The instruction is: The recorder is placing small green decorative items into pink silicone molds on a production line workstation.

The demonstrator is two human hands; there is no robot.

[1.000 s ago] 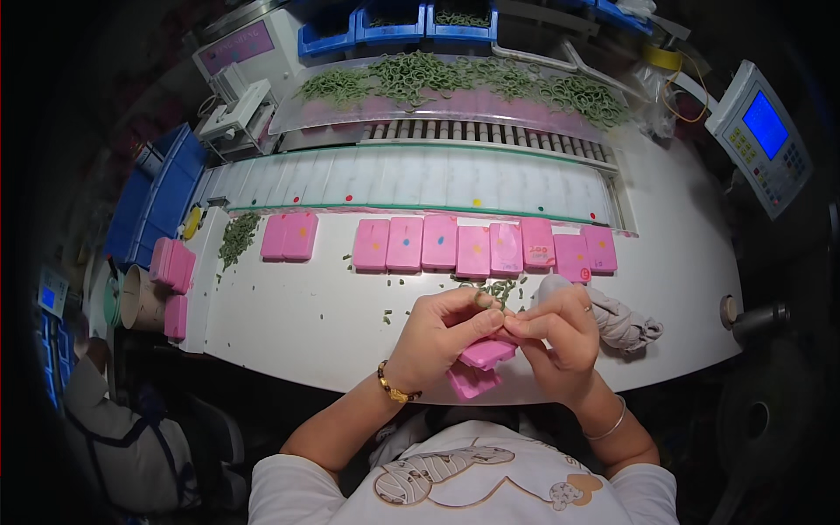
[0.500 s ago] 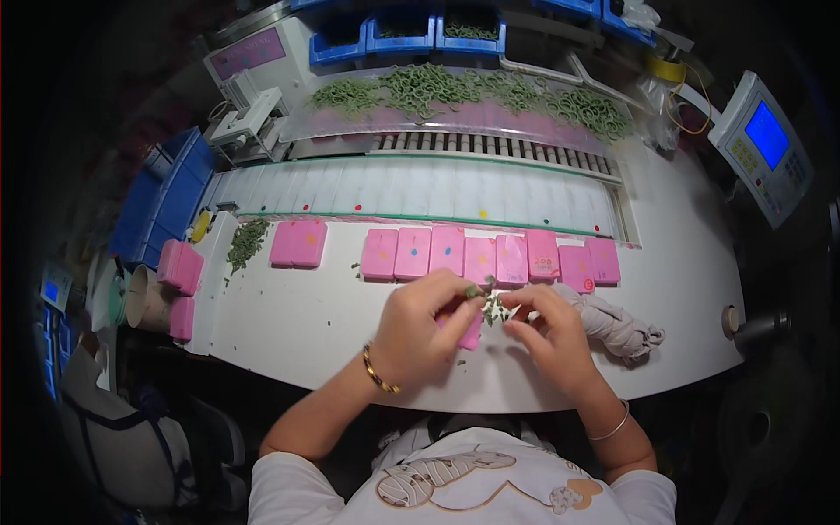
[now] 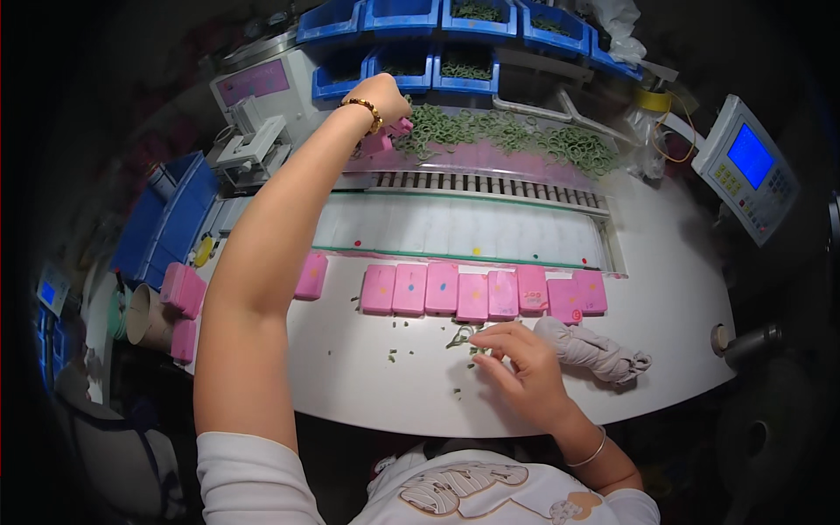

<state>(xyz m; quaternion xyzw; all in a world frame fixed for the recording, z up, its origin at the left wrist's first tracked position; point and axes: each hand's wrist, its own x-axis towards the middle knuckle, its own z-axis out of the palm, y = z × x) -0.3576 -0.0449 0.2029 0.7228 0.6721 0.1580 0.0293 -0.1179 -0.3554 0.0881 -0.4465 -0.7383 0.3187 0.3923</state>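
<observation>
My left arm stretches far forward, and my left hand [image 3: 381,94] is above the left end of a clear tray [image 3: 490,163]. Its fingers are closed around a pink mould block [image 3: 377,144], partly hidden by the hand. Green ring-shaped pieces [image 3: 446,127] are heaped in the tray. My right hand [image 3: 529,376] hovers low over the white table with thumb and forefinger apart. Beside its fingertips lie a few green ring pieces [image 3: 460,336] and small scraps. Beyond that hand stands a row of pink mould blocks [image 3: 442,289] marked with coloured dots.
A rolled grey cloth [image 3: 595,350] lies right of my right hand. Behind the block row runs a white panel [image 3: 437,223], then rollers [image 3: 490,190]. Blue bins [image 3: 467,74] rise at the back. A control box with a blue screen [image 3: 751,156] stands right, a cardboard tube [image 3: 144,315] left.
My left hand has moved from the near table to the far tray, taking the pink block along. My right hand stays near the front, slightly lower. Green scraps now lie uncovered on the table.
</observation>
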